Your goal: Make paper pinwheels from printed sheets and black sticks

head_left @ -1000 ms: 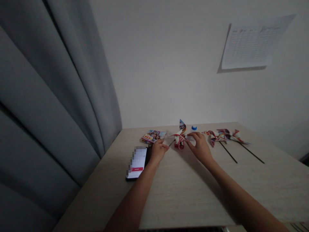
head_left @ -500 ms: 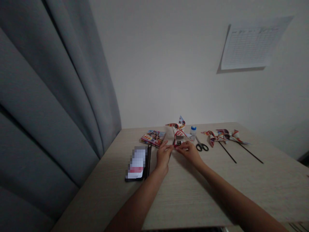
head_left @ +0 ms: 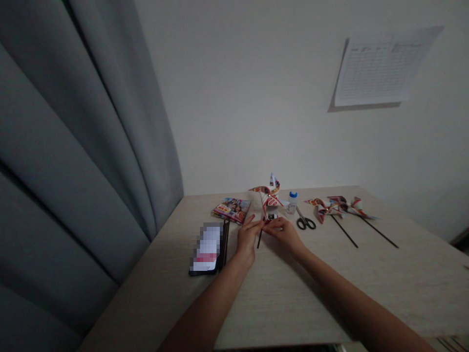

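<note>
A paper pinwheel with red, white and printed vanes stands upright above my hands, on a thin black stick. My left hand and my right hand meet at the lower part of the pinwheel, with their fingertips pinching around the stick. The fingers hide the point where the stick joins the paper. A small dark piece shows at the pinwheel's centre, too small to identify.
On the pale wood-grain table lie a printed booklet, a phone, loose black sticks, a blue-capped bottle, black-handled scissors and two more pinwheels. A grey curtain hangs left.
Both hands have moved together onto the pinwheel, which now stands more upright. The right hand has moved left, uncovering the bottle and scissors, and the black stick now shows below the hands.
</note>
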Motion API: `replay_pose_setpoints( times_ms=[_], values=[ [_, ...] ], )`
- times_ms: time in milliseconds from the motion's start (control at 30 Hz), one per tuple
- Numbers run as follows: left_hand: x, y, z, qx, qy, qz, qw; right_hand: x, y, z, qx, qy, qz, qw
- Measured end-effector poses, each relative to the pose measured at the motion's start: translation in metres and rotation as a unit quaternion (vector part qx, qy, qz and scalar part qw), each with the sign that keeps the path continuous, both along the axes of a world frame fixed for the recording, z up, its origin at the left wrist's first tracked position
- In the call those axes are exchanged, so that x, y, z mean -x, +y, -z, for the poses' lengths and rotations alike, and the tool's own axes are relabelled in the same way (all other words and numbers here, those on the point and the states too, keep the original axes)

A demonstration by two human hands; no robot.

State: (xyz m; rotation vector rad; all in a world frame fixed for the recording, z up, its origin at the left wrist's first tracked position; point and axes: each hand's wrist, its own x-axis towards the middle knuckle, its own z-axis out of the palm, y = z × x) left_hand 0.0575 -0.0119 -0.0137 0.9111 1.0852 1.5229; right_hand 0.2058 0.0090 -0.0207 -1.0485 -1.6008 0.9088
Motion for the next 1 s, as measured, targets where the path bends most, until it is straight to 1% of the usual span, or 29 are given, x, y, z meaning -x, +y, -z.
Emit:
replay_pose_setpoints(
  times_ms=[133, 267, 400, 533, 667, 800, 1000],
  values=[
    [0.000, 0.000, 0.001, 0.002, 0.009, 0.006, 1.000, 0.000, 0.001, 0.003, 0.006, 0.014, -0.012, 1.000],
    [0.000, 0.000, 0.001, -0.006, 0.029, 0.010, 1.000, 0.000, 0.002, 0.004, 0.008, 0.012, 0.001, 1.000],
    [0.001, 0.000, -0.002, -0.026, 0.093, 0.009, 0.995, -0.004, 0.002, -0.001, 0.010, -0.042, 0.028, 0.999],
    [0.006, 0.002, -0.005, -0.026, 0.125, 0.000, 0.992, -0.011, 0.001, -0.009, 0.000, -0.102, 0.043, 0.994],
    [0.011, 0.006, -0.005, -0.038, 0.131, -0.003, 0.991, -0.017, 0.003, -0.012, -0.002, -0.143, 0.042, 0.989],
    [0.012, 0.008, -0.003, -0.040, 0.137, 0.004, 0.990, -0.020, 0.004, -0.012, -0.026, -0.187, 0.032, 0.981],
    [0.009, 0.009, -0.002, -0.033, 0.122, -0.001, 0.992, -0.021, 0.003, -0.011, -0.019, -0.189, 0.010, 0.982]
  ],
)
